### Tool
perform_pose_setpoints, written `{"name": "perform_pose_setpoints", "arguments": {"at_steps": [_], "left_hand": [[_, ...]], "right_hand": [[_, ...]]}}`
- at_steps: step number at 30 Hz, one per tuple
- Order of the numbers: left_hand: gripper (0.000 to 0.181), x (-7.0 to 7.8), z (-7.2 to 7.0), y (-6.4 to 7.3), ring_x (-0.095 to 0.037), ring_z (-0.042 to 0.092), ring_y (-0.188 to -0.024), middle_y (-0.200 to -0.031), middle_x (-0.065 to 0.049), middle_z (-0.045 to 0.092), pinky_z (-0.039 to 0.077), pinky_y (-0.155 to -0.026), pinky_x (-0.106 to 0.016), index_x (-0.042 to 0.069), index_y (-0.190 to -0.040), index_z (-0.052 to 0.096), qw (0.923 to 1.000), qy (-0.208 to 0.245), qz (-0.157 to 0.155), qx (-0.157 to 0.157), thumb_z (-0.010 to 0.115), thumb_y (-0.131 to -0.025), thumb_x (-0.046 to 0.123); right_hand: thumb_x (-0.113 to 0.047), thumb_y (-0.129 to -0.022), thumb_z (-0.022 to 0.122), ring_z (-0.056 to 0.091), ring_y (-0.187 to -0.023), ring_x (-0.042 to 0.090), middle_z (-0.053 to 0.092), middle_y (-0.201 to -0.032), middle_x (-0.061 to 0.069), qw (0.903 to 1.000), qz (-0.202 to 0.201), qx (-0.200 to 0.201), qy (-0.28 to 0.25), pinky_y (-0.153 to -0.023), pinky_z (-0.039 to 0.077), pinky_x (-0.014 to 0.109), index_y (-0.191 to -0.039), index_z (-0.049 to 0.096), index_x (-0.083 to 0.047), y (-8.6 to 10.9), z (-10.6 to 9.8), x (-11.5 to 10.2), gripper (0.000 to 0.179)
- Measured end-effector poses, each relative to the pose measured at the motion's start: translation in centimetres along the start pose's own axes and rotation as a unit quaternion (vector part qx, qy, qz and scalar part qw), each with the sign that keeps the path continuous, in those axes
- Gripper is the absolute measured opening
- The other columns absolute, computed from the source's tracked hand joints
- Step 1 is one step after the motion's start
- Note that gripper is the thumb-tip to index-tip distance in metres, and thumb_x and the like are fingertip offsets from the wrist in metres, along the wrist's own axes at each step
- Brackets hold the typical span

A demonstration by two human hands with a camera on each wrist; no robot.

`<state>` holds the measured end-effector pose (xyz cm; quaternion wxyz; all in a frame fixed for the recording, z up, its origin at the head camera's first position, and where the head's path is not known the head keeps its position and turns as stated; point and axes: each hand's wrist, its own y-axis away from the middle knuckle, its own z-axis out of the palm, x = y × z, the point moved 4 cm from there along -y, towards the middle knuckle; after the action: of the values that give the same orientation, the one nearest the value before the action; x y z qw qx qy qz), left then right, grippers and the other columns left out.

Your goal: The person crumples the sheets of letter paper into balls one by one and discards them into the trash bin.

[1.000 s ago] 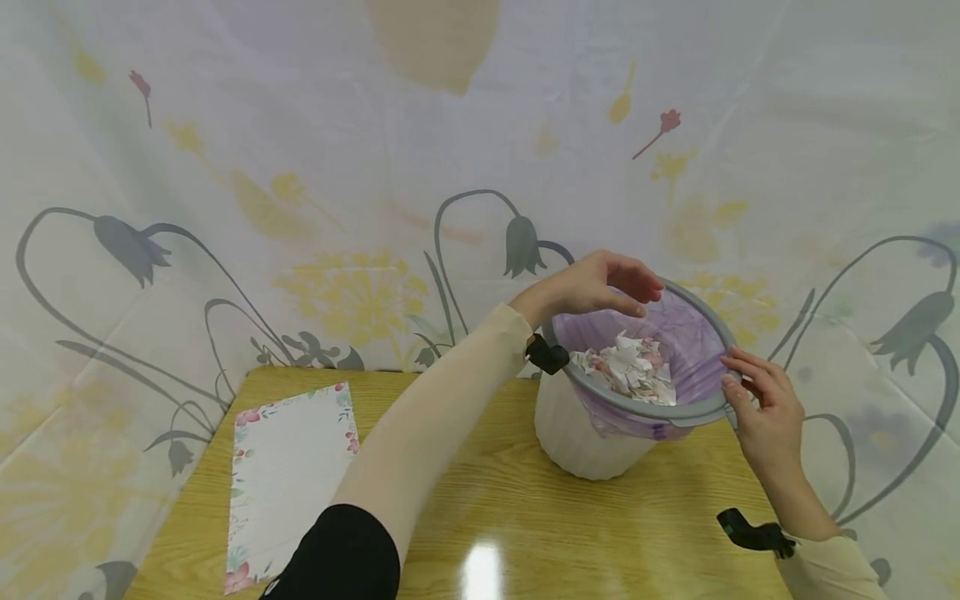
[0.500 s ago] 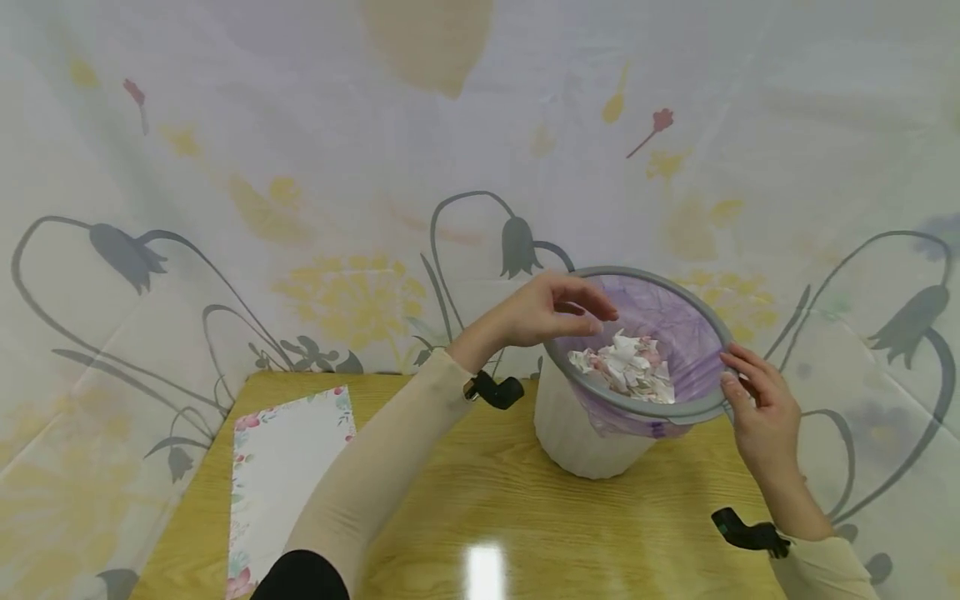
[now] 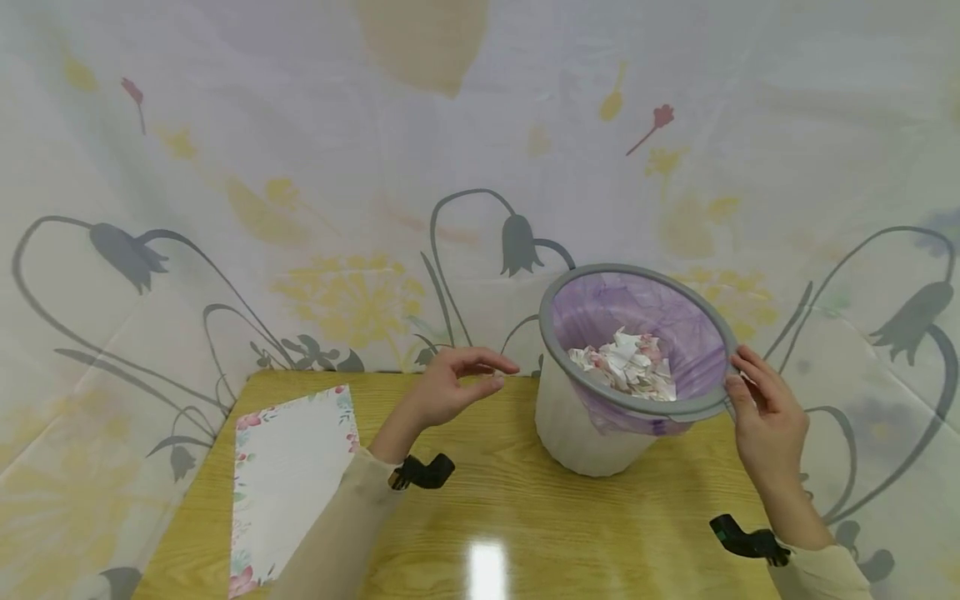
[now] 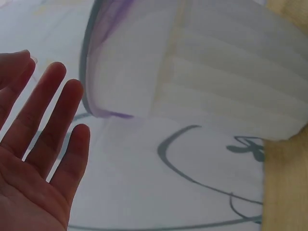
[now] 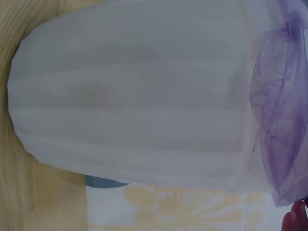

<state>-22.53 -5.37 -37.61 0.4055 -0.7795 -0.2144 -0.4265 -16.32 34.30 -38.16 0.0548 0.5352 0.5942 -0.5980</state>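
Observation:
A white ribbed trash bin point(image 3: 581, 433) with a grey rim ring point(image 3: 551, 337) stands on the right part of the wooden table. Its purple bag liner point(image 3: 686, 342) folds out under the ring, and torn paper scraps point(image 3: 630, 367) lie in a heap inside. My right hand point(image 3: 771, 421) pinches the right side of the ring between thumb and fingers; only its fingertips point(image 5: 294, 219) show in the right wrist view. To the left of the bin, my left hand point(image 3: 450, 387) hovers over the table with loosely bent fingers and holds nothing.
A white sheet of paper point(image 3: 288, 479) with a floral border lies on the left side of the wooden table point(image 3: 525, 517). A flower-printed cloth point(image 3: 337, 167) hangs right behind the table and down its sides.
My left hand has moved from over the bin's opening leftward and down, away from the bin. The right hand stays at the rim, and the bin and scraps look the same.

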Motion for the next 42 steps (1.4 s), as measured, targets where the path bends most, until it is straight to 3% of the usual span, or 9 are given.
{"name": "perform_pose_setpoints", "arguments": {"at_steps": [6, 12, 17, 22, 27, 31, 33, 36, 42], "left_hand": [[0.02, -3.3, -0.4, 5.7, -0.031, 0.062, -0.114, -0.121, -0.009, 0.068, 0.049, -0.099, -0.046, 0.006, -0.116, 0.07, 0.9945, 0.009, -0.076, 0.071, 0.063, -0.098, 0.005], [0.023, -6.1, -1.7, 11.2, -0.025, 0.063, -0.112, -0.122, -0.014, 0.067, 0.054, -0.092, -0.033, 0.0, -0.118, 0.068, 0.9722, -0.003, -0.143, 0.186, 0.064, -0.098, 0.008], [0.02, -7.6, -3.6, 16.1, -0.014, 0.066, -0.102, -0.114, -0.014, 0.07, 0.056, -0.08, -0.025, 0.004, -0.114, 0.071, 0.9335, -0.05, -0.214, 0.283, 0.067, -0.096, 0.01], [0.018, -8.4, -5.8, 21.3, 0.001, 0.063, -0.092, -0.107, -0.015, 0.072, 0.052, -0.072, -0.013, 0.003, -0.112, 0.072, 0.8808, -0.154, -0.273, 0.355, 0.069, -0.095, 0.007], [0.021, -8.8, -7.8, 25.2, -0.005, 0.064, -0.091, -0.104, -0.015, 0.073, 0.046, -0.069, -0.005, 0.003, -0.111, 0.072, 0.8359, -0.242, -0.325, 0.37, 0.071, -0.09, 0.001], [0.029, -9.2, -9.1, 27.1, -0.026, 0.064, -0.105, -0.113, -0.017, 0.071, 0.051, -0.079, -0.018, 0.004, -0.118, 0.07, 0.8157, -0.275, -0.364, 0.356, 0.072, -0.089, 0.003], [0.035, -9.4, -9.5, 28.0, -0.034, 0.059, -0.117, -0.123, -0.019, 0.067, 0.052, -0.09, -0.034, 0.003, -0.122, 0.068, 0.8109, -0.288, -0.377, 0.343, 0.073, -0.088, 0.004], [0.041, -9.6, -10.0, 29.2, -0.046, 0.048, -0.127, -0.134, -0.027, 0.056, 0.041, -0.1, -0.058, -0.002, -0.124, 0.065, 0.8144, -0.309, -0.373, 0.319, 0.075, -0.084, 0.002], [0.051, -10.2, -10.3, 30.5, -0.06, 0.036, -0.128, -0.138, -0.042, 0.041, 0.03, -0.102, -0.068, -0.011, -0.123, 0.06, 0.8218, -0.336, -0.364, 0.281, 0.08, -0.078, 0.003]], "right_hand": [[0.01, -0.093, 0.062, 0.055, -0.126, 0.009, 0.061, -0.135, 0.014, 0.9999, -0.006, 0.014, 0.001, -0.093, 0.045, 0.012, -0.123, 0.064, 0.011, 0.9, -0.5, -0.2, 0.03], [0.014, -0.091, 0.062, 0.058, -0.119, 0.007, 0.065, -0.128, 0.008, 0.9998, 0.003, 0.021, 0.001, -0.09, 0.047, 0.012, -0.125, 0.065, 0.008, 2.9, -0.6, -0.4, 0.035], [0.018, -0.087, 0.064, 0.063, -0.104, 0.007, 0.069, -0.112, 0.009, 0.9996, 0.003, 0.026, -0.015, -0.085, 0.049, 0.013, -0.116, 0.066, 0.013, 5.5, 0.0, -0.4, 0.03], [0.022, -0.084, 0.063, 0.063, -0.096, 0.007, 0.068, -0.102, 0.014, 0.9993, 0.02, 0.013, -0.028, -0.08, 0.05, 0.012, -0.106, 0.066, 0.017, 8.7, 1.0, 0.2, 0.023], [0.025, -0.082, 0.064, 0.063, -0.093, 0.004, 0.069, -0.099, 0.011, 0.9976, 0.04, -0.009, -0.056, -0.077, 0.051, 0.011, -0.104, 0.067, 0.015, 12.2, 3.1, 1.0, 0.024], [0.028, -0.08, 0.063, 0.064, -0.09, 0.007, 0.068, -0.095, 0.02, 0.9955, 0.052, -0.031, -0.073, -0.075, 0.051, 0.012, -0.101, 0.066, 0.016, 14.6, 5.3, 0.4, 0.024], [0.027, -0.081, 0.063, 0.064, -0.089, 0.01, 0.066, -0.094, 0.026, 0.993, 0.063, -0.048, -0.088, -0.073, 0.052, 0.014, -0.099, 0.066, 0.016, 15.5, 6.6, -0.4, 0.022], [0.024, -0.083, 0.064, 0.065, -0.088, 0.014, 0.066, -0.095, 0.028, 0.9869, 0.096, -0.079, -0.103, -0.072, 0.053, 0.017, -0.1, 0.067, 0.014, 16.7, 8.6, -1.5, 0.02], [0.018, -0.084, 0.066, 0.067, -0.089, 0.021, 0.069, -0.097, 0.024, 0.972, 0.146, -0.128, -0.131, -0.072, 0.056, 0.023, -0.103, 0.069, 0.011, 19.2, 12.9, -0.9, 0.021]]}}
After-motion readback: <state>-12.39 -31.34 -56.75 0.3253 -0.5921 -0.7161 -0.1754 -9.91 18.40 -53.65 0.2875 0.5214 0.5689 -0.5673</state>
